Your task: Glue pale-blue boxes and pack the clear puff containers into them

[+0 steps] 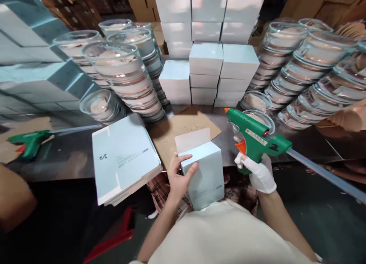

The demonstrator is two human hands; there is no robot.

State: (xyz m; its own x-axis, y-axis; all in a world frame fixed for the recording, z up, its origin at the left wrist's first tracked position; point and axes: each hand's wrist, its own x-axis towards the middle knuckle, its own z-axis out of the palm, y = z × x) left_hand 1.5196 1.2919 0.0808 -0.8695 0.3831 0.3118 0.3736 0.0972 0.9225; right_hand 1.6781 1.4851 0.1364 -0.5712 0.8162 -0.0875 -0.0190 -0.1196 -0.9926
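The left hand (pixel 177 178) is bare and wraps the upper left corner of a small pale-blue box (pixel 203 172), thumb on the top face and fingers down the side; the grip is closed firmly enough to steady the box against the person's lap at the table edge. One flap (pixel 192 139) of the box stands up, open, on the far side, which leaves that seam exposed. The right hand (pixel 259 172), in a white glove, is closed around the handle of a green glue gun (pixel 256 136); its orange nozzle points up and to the left, away from the box, and a glue stick (pixel 326 173) projects from the rear. A sheet of brown cardboard (pixel 183 132) lies on the metal table (pixel 71 153) just behind the box, apparently as a work pad. Beside the left hand lies a stack of flat, unfolded box blanks (pixel 124 157). Finished boxes (pixel 206 71) are stacked at the back, between leaning stacks of glass bowls (pixel 128 71). A second glue gun (pixel 28 142) rests at far left.
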